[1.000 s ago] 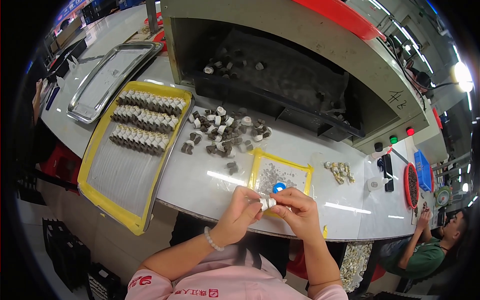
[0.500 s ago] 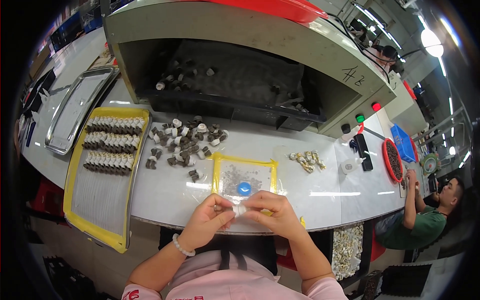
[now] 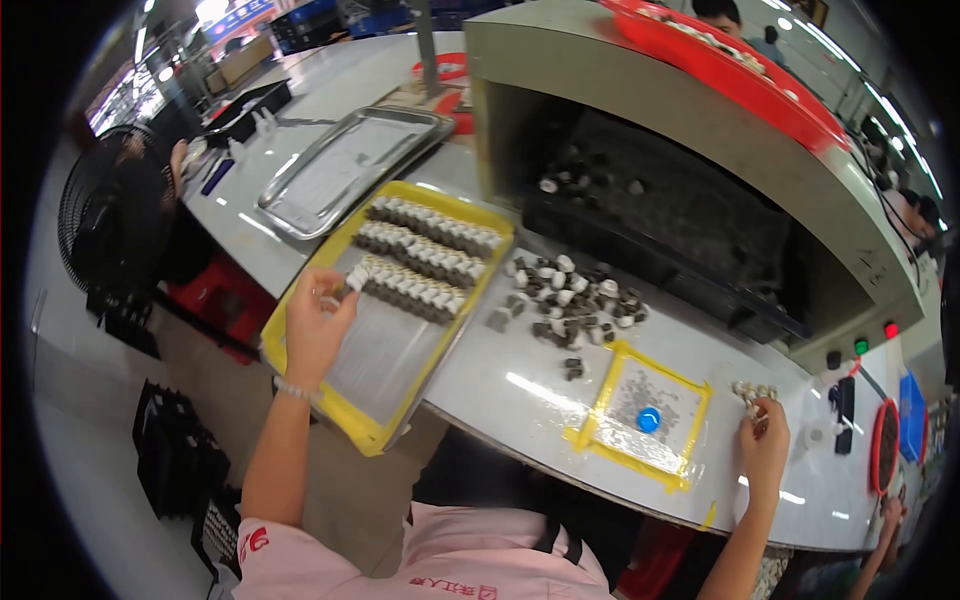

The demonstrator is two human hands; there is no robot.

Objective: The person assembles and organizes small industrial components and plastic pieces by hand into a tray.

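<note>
Head view: glossy white workbench [image 3: 520,385], factory floor.

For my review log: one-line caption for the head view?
Left hand places a small part at the yellow tray; right hand reaches the small parts pile.

We see bare mesh in near half of yellow tray [image 3: 300,385]; rows of small parts [image 3: 420,255] fill far half. Loose pile [image 3: 570,300] crowds table centre. Open tabletop strip [image 3: 525,385] between tray and taped yellow square [image 3: 645,415]. Grey hood [image 3: 690,150] blocks far side.
</note>
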